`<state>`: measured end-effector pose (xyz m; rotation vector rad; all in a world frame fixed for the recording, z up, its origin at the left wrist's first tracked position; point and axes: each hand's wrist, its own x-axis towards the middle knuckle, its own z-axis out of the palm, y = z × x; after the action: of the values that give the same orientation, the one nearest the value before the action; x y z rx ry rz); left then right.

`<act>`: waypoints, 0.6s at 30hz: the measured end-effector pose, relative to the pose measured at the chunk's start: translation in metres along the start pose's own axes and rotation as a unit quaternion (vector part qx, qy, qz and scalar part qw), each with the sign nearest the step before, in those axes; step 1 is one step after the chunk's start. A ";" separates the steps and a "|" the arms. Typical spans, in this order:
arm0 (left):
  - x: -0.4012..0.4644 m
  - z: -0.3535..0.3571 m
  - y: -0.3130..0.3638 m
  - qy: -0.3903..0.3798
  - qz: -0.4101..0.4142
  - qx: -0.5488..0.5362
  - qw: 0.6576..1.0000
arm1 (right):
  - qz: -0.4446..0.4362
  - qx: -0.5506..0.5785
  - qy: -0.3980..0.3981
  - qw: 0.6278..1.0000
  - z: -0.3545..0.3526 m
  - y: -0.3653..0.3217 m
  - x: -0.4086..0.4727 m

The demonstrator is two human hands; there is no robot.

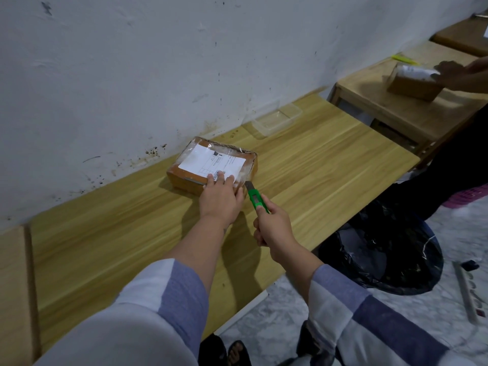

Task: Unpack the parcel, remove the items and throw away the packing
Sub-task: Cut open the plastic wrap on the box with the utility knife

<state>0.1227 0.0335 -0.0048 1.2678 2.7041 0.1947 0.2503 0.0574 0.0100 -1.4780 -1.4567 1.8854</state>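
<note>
1. Nearest me, low in the frame, my two forearms in grey-and-blue sleeves reach up toward the centre, over the near edge of the wooden table.
2. My right hand, just right of centre, has its fingers curled round the green utility knife, thumb along the handle. I hold it slanted so the bare blade points up-left at the near right corner of the parcel, which I judge is where the tape seam is easiest to enter.
3. My left hand, just left of the knife, lies flat with fingers straight and close together, pressing on the near edge of the parcel. I press there to stop the box sliding while I cut, with my fingertips on top, clear of the blade's line.
4. The parcel, a taped brown box with a white label, sits closed at the frame's centre, close to the wall. Nothing is unpacked yet, as I judge it.
5. To the lower right, off the table's side, a bin lined with a black bag stands within reach for the packing.
6. Further back, right of centre, a clear plastic container rests by the wall.
7. Farthest, at the upper right, another person's hand rests on a second box on a neighbouring table.
</note>
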 end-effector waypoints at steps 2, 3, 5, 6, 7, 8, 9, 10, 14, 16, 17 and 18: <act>0.000 0.000 0.000 0.001 0.000 0.002 1.000 | 0.001 0.000 -0.004 1.000 0.000 0.000 -0.001; -0.001 0.001 0.000 0.002 0.001 0.002 1.000 | 0.001 -0.001 -0.009 1.000 -0.001 -0.001 -0.001; -0.001 0.002 -0.001 0.004 0.003 -0.002 1.000 | 0.003 -0.002 -0.016 1.000 -0.001 -0.001 -0.002; -0.002 0.002 -0.002 0.005 0.004 -0.003 1.000 | 0.004 -0.002 -0.018 1.000 -0.001 0.000 -0.002; -0.002 0.002 -0.002 0.003 0.006 -0.003 1.000 | 0.006 -0.002 -0.020 1.000 -0.001 0.000 -0.003; -0.002 0.002 -0.003 0.001 0.009 -0.001 1.000 | 0.007 -0.003 -0.020 1.000 -0.001 0.002 -0.005; -0.002 0.002 -0.003 -0.001 0.011 0.002 1.000 | 0.008 -0.003 -0.022 1.000 -0.001 0.002 -0.006; -0.002 0.002 -0.004 -0.002 0.013 0.004 1.000 | 0.008 -0.002 -0.023 1.000 -0.001 0.003 -0.007; -0.002 0.001 -0.006 -0.009 0.018 0.006 1.000 | 0.012 -0.001 -0.026 1.000 0.000 0.006 -0.012; -0.002 0.000 -0.008 -0.013 0.026 0.017 0.999 | 0.013 0.000 -0.026 1.000 -0.001 0.008 -0.015; -0.002 -0.001 -0.010 -0.015 0.034 0.029 0.999 | 0.011 0.003 -0.025 1.000 -0.002 0.008 -0.015; -0.002 -0.003 -0.013 -0.019 0.044 0.040 0.998 | 0.009 0.006 -0.020 1.000 -0.003 0.008 -0.015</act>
<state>0.1138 0.0238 -0.0045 1.3992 2.6511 0.0719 0.2613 0.0448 0.0111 -1.4596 -1.4525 1.9413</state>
